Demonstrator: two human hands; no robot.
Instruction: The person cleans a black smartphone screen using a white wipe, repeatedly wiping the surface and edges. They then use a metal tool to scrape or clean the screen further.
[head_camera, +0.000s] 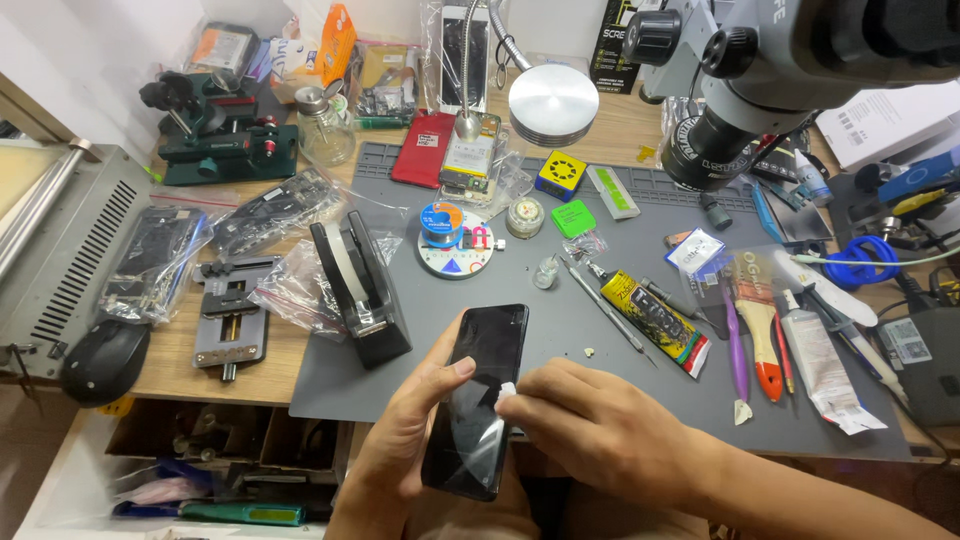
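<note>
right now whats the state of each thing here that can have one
black slab phone: screen dark, held tilted over the mat edge
left hand: closed grip on the phone's side, thumb on the glass
right hand: pinching a small white wipe against the screen
yellow-and-black glue tube: lying flat, nozzle capped
red open-backed phone: back cover off, insides showing
black computer mouse: resting untouched

A wooden bench (250, 375) carries a grey work mat (620, 330) across its middle. A white wall (90, 50) rises behind the bench's far left corner. A round lamp (553, 104) on a gooseneck shines over the far edge.
</note>
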